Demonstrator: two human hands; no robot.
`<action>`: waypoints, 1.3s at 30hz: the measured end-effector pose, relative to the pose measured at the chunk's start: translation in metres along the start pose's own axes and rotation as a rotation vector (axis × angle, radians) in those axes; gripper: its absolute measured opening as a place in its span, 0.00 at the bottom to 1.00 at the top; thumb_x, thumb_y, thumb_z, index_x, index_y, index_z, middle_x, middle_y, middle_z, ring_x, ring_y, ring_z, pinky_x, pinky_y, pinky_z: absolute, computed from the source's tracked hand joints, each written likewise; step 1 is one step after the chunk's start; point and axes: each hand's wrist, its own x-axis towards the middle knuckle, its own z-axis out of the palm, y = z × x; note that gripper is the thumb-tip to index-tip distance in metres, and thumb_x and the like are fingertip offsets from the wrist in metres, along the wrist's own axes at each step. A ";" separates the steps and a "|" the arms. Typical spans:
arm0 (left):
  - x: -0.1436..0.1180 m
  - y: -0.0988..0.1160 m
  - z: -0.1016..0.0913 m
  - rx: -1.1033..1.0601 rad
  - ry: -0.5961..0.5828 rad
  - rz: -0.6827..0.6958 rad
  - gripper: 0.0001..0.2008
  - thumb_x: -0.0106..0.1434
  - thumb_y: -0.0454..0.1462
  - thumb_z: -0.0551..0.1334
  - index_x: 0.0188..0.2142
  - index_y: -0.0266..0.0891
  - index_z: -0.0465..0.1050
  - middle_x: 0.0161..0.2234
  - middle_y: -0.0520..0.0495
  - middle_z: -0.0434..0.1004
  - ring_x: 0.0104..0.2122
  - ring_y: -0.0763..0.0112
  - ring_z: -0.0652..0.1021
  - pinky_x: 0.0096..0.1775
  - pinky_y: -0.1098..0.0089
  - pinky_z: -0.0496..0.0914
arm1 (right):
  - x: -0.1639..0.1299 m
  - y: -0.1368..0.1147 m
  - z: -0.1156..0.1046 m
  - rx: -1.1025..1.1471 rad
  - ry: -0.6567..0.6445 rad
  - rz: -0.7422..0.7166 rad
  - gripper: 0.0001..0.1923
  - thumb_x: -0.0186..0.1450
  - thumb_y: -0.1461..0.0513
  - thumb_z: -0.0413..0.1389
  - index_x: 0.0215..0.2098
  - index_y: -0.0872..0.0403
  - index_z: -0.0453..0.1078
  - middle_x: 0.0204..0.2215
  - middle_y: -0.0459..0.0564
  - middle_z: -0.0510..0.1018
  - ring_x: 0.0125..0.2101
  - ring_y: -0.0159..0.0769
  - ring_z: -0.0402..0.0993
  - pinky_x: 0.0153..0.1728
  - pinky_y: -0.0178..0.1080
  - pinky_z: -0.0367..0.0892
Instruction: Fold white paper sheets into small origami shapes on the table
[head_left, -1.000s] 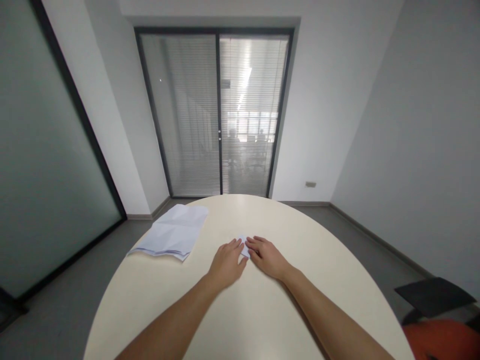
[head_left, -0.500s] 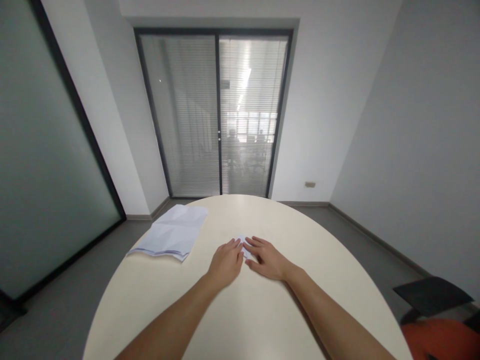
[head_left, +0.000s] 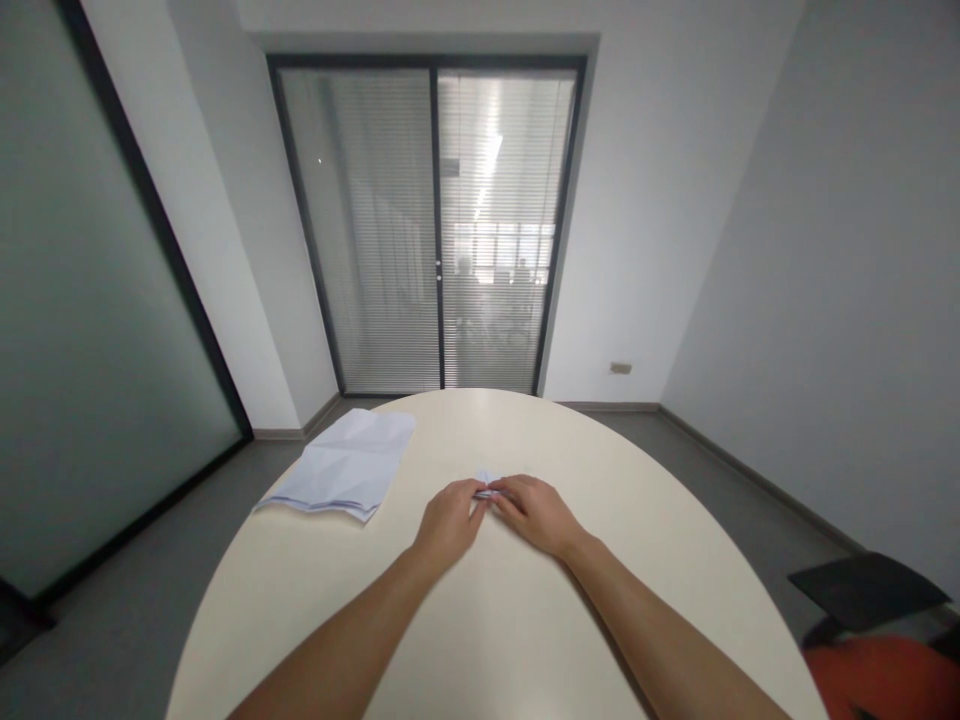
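Note:
A small folded piece of white paper (head_left: 485, 477) shows between my fingertips near the middle of the table (head_left: 480, 630). My left hand (head_left: 448, 522) pinches its left side between thumb and fingers. From the right, my right hand (head_left: 536, 512) grips the other side the same way. Most of the folded paper is hidden by my fingers, so its full shape cannot be made out. Both thumbs are on the side nearer to me, and the fingertips of the two hands almost meet.
Several creased white sheets (head_left: 349, 460) lie stacked at the table's left edge. A chair with a black back (head_left: 866, 590) and red seat (head_left: 885, 675) stands at the lower right. Beyond the table is a glass door with blinds (head_left: 360, 240).
My fingers, which lay flatter and more spread over the paper, have drawn in to pinch it. My right thumb has come up to the paper's near side.

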 end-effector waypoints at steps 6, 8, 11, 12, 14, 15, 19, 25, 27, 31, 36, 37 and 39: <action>0.003 0.003 -0.008 -0.016 0.041 0.044 0.10 0.71 0.38 0.55 0.43 0.44 0.76 0.40 0.48 0.82 0.41 0.64 0.79 0.45 0.67 0.70 | 0.000 0.007 0.003 -0.007 0.078 -0.054 0.12 0.71 0.55 0.53 0.49 0.48 0.74 0.44 0.48 0.82 0.44 0.39 0.78 0.47 0.41 0.69; 0.003 0.004 -0.008 -0.011 0.057 0.061 0.10 0.71 0.38 0.54 0.43 0.44 0.76 0.40 0.48 0.82 0.41 0.65 0.79 0.45 0.67 0.69 | 0.000 0.010 0.004 -0.013 0.082 -0.080 0.12 0.72 0.57 0.51 0.48 0.48 0.73 0.43 0.48 0.82 0.43 0.38 0.78 0.46 0.40 0.69; 0.002 0.007 -0.008 -0.011 0.064 0.047 0.10 0.71 0.38 0.54 0.42 0.44 0.75 0.40 0.49 0.81 0.41 0.64 0.79 0.44 0.66 0.70 | 0.000 0.009 0.003 -0.038 0.068 -0.110 0.11 0.73 0.60 0.48 0.47 0.49 0.72 0.41 0.49 0.82 0.42 0.37 0.77 0.45 0.39 0.68; 0.002 0.008 -0.007 -0.017 0.063 0.036 0.10 0.71 0.38 0.54 0.42 0.44 0.75 0.40 0.49 0.81 0.41 0.64 0.79 0.45 0.66 0.70 | 0.000 0.008 0.003 -0.048 0.063 -0.118 0.11 0.73 0.61 0.48 0.46 0.50 0.72 0.41 0.49 0.81 0.42 0.37 0.77 0.44 0.39 0.68; 0.001 0.008 -0.006 -0.031 0.069 0.008 0.09 0.69 0.36 0.56 0.43 0.44 0.75 0.43 0.48 0.81 0.44 0.64 0.79 0.48 0.66 0.70 | 0.000 0.005 0.002 -0.063 0.054 -0.136 0.10 0.73 0.62 0.48 0.46 0.51 0.71 0.40 0.50 0.81 0.41 0.37 0.76 0.43 0.38 0.67; 0.001 0.008 -0.006 -0.036 0.074 -0.009 0.10 0.67 0.34 0.56 0.44 0.43 0.74 0.45 0.48 0.81 0.45 0.64 0.78 0.50 0.65 0.69 | 0.000 0.004 0.001 -0.069 0.052 -0.146 0.10 0.73 0.62 0.48 0.46 0.51 0.71 0.40 0.50 0.80 0.41 0.37 0.76 0.43 0.38 0.67; 0.002 0.003 -0.003 0.009 0.082 -0.125 0.15 0.67 0.34 0.54 0.50 0.39 0.73 0.47 0.41 0.79 0.49 0.60 0.77 0.53 0.61 0.67 | -0.001 0.002 0.000 -0.081 0.066 -0.141 0.09 0.73 0.61 0.48 0.45 0.50 0.70 0.38 0.50 0.80 0.39 0.36 0.76 0.42 0.37 0.67; 0.005 -0.003 0.000 -0.017 0.067 -0.168 0.18 0.72 0.41 0.48 0.48 0.38 0.73 0.44 0.39 0.80 0.46 0.58 0.77 0.50 0.60 0.68 | -0.002 0.000 -0.002 -0.095 0.076 -0.155 0.10 0.73 0.58 0.48 0.44 0.51 0.70 0.39 0.50 0.80 0.38 0.35 0.76 0.40 0.36 0.68; 0.007 -0.004 0.000 -0.073 0.078 -0.183 0.17 0.72 0.42 0.48 0.46 0.40 0.74 0.42 0.41 0.80 0.44 0.60 0.78 0.48 0.62 0.68 | -0.001 -0.002 -0.004 -0.104 0.071 -0.171 0.10 0.73 0.60 0.47 0.43 0.51 0.70 0.38 0.50 0.80 0.38 0.35 0.76 0.40 0.35 0.67; 0.010 -0.014 0.003 -0.265 0.105 -0.283 0.15 0.70 0.43 0.51 0.40 0.41 0.75 0.37 0.45 0.81 0.40 0.64 0.79 0.45 0.65 0.69 | -0.001 -0.004 -0.006 -0.117 0.045 -0.216 0.09 0.72 0.61 0.48 0.43 0.52 0.71 0.39 0.51 0.79 0.40 0.35 0.75 0.42 0.35 0.68; 0.015 -0.025 0.010 -0.464 0.197 -0.319 0.08 0.64 0.35 0.57 0.41 0.39 0.73 0.39 0.45 0.80 0.39 0.68 0.79 0.43 0.68 0.72 | -0.002 -0.005 -0.003 -0.067 -0.029 -0.298 0.08 0.68 0.59 0.56 0.45 0.50 0.73 0.44 0.51 0.79 0.45 0.38 0.74 0.47 0.38 0.69; 0.015 -0.025 0.011 -0.489 0.213 -0.307 0.09 0.63 0.34 0.57 0.42 0.39 0.72 0.40 0.45 0.80 0.38 0.68 0.79 0.42 0.69 0.72 | -0.002 -0.006 -0.003 -0.055 -0.032 -0.302 0.09 0.67 0.59 0.57 0.45 0.50 0.73 0.45 0.51 0.78 0.46 0.38 0.74 0.48 0.39 0.69; 0.014 -0.024 0.010 -0.515 0.234 -0.272 0.12 0.64 0.34 0.57 0.47 0.38 0.70 0.40 0.45 0.79 0.38 0.69 0.79 0.41 0.69 0.73 | -0.001 -0.006 -0.002 -0.042 -0.007 -0.289 0.11 0.67 0.60 0.57 0.48 0.49 0.72 0.47 0.51 0.78 0.47 0.40 0.74 0.49 0.42 0.69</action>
